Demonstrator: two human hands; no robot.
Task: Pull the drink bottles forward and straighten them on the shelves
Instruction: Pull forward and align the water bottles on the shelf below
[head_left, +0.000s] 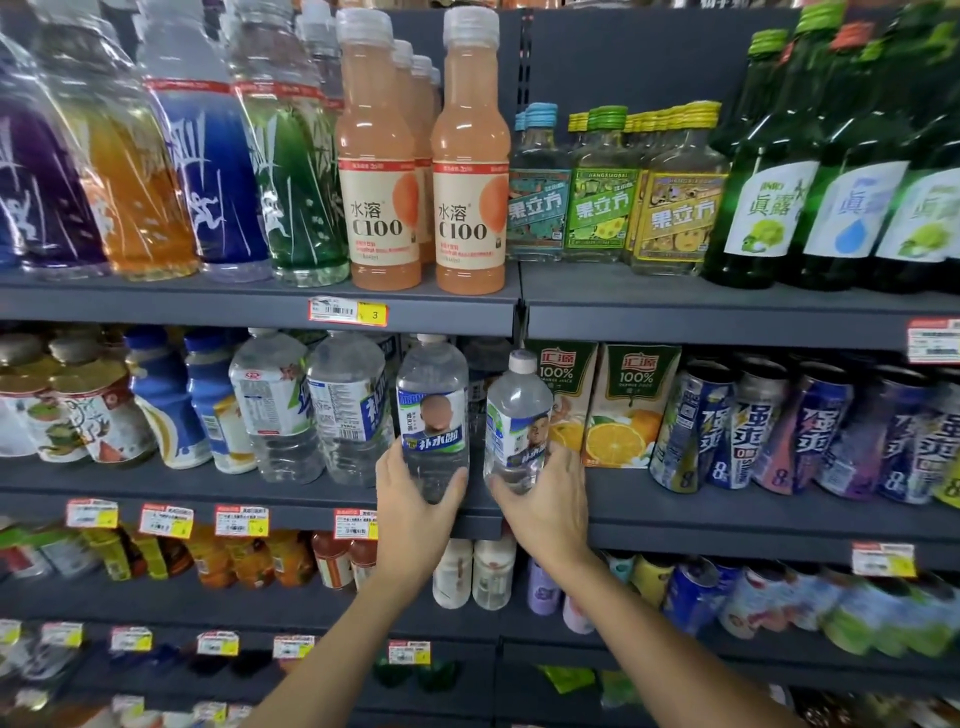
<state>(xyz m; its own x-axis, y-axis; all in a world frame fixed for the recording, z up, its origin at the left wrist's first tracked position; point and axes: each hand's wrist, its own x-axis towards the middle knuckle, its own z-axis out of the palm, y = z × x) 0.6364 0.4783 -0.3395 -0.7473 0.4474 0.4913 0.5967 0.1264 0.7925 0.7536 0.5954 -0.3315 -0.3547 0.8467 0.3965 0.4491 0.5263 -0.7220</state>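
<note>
Two clear drink bottles with blue-green labels stand at the front of the second shelf (311, 493). My left hand (410, 504) grips the base of the left bottle (432, 410), which stands upright. The right bottle (517, 421) leans slightly left, and my right hand (550, 504) grips its lower part. Two more clear bottles (317, 410) of the same kind stand just left of them, their labels turned sideways.
Orange juice cartons (618, 410) stand right of the held bottles, then tilted blue cans (779, 431). Peach C100 bottles (470, 171) and green glass bottles (769, 171) fill the shelf above. Small bottles and cans sit on the shelves below. Price tags line the shelf edges.
</note>
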